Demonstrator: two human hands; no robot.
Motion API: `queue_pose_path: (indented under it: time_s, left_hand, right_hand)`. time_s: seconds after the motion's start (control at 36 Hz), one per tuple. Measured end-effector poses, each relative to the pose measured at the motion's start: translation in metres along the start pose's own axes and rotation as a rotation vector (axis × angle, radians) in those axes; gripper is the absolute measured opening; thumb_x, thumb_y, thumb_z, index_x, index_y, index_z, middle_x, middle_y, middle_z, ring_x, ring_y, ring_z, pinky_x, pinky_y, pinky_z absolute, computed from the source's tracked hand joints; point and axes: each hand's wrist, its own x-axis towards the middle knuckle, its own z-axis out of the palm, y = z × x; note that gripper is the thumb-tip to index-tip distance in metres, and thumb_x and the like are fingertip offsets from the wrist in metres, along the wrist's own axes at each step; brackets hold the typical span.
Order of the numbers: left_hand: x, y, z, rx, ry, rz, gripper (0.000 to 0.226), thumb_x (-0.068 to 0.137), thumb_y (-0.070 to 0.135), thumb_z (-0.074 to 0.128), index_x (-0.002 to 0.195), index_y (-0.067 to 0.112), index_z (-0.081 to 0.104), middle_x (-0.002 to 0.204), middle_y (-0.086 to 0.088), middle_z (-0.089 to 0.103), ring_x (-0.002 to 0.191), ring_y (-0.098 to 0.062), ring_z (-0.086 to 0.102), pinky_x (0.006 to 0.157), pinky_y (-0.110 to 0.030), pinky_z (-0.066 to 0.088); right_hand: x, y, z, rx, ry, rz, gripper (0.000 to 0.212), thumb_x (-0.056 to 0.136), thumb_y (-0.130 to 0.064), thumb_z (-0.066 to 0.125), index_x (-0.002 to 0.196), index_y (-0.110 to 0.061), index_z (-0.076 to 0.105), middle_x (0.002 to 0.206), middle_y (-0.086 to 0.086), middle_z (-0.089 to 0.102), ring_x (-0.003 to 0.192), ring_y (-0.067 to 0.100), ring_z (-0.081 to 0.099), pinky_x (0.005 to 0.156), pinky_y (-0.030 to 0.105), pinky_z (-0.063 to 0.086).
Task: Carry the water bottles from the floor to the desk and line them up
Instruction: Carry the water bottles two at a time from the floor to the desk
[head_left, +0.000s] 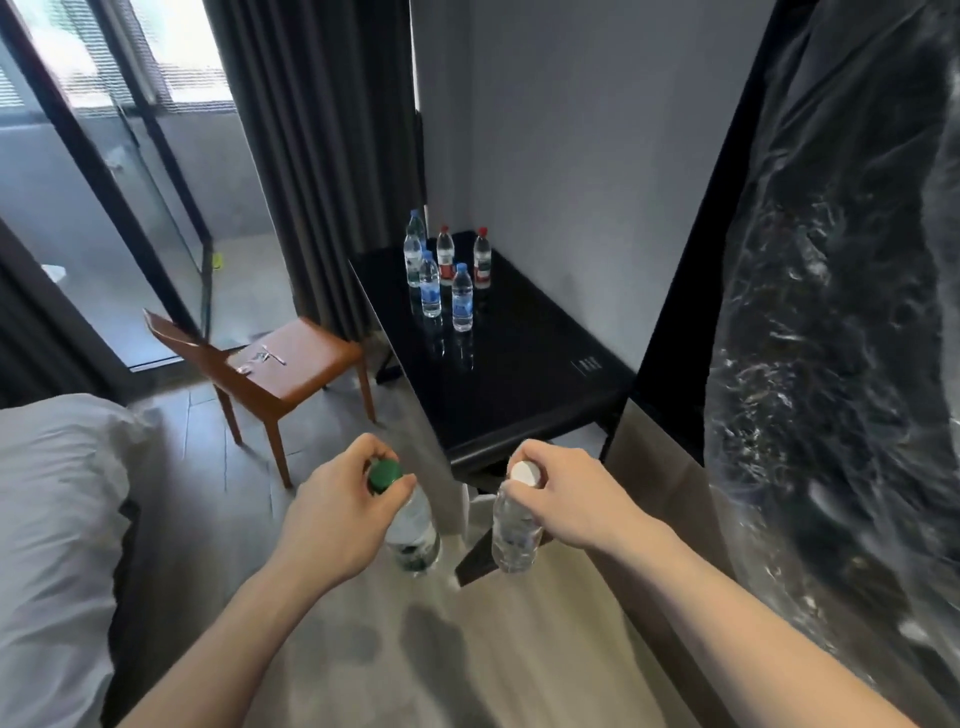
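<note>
My left hand (337, 512) grips a clear water bottle with a green cap (413, 530) by its neck, hanging above the floor. In my right hand (566, 499) a second clear bottle with a white cap (514, 530) is held the same way. Both bottles hang just short of the near end of the black desk (519, 384). At the desk's far end stand several bottles: blue-capped ones (462, 301) toward the front and left, two red-capped ones (482, 257) behind them.
A brown wooden chair (280, 369) with small metal items on its seat stands left of the desk. A white bed (57, 519) fills the lower left. Dark curtains (311, 156) and a glass door lie beyond. Plastic-wrapped dark furniture (841, 364) rises at right.
</note>
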Motion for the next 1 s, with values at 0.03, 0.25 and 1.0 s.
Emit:
queue_pose_path:
  time_s: [0.03,0.25,1.0]
  left_hand:
    - [0.015,-0.008,-0.003,0.006,0.002,0.001,0.017,0.09,0.042,0.067,0.095,0.032,0.054,0.078,0.009,0.063,0.069,-0.011,0.061,0.061,-0.031,0.052]
    - [0.132,-0.08,-0.025,0.088,-0.08,0.038,0.02,0.089,0.05,0.065,0.091,0.037,0.05,0.084,0.013,0.063,0.076,-0.008,0.061,0.068,-0.038,0.056]
    - [0.514,-0.167,0.002,0.303,-0.358,0.257,0.015,0.091,0.049,0.057,0.094,0.04,0.046,0.082,0.015,0.055,0.076,-0.008,0.056,0.059,-0.028,0.037]
  right_hand:
    - [0.016,-0.003,0.001,-0.004,0.004,0.005,0.014,0.088,-0.049,0.059,0.091,-0.036,0.058,0.085,-0.013,0.068,0.079,0.011,0.064,0.073,0.041,0.058]
    - [0.129,-0.035,0.027,0.014,0.059,0.076,0.013,0.091,-0.047,0.061,0.091,-0.034,0.06,0.085,-0.011,0.069,0.081,0.01,0.064,0.074,0.04,0.057]
    - [0.426,-0.045,0.039,0.174,0.146,0.368,0.009,0.092,-0.046,0.065,0.09,-0.038,0.062,0.087,-0.013,0.069,0.08,0.006,0.066,0.071,0.029,0.057]
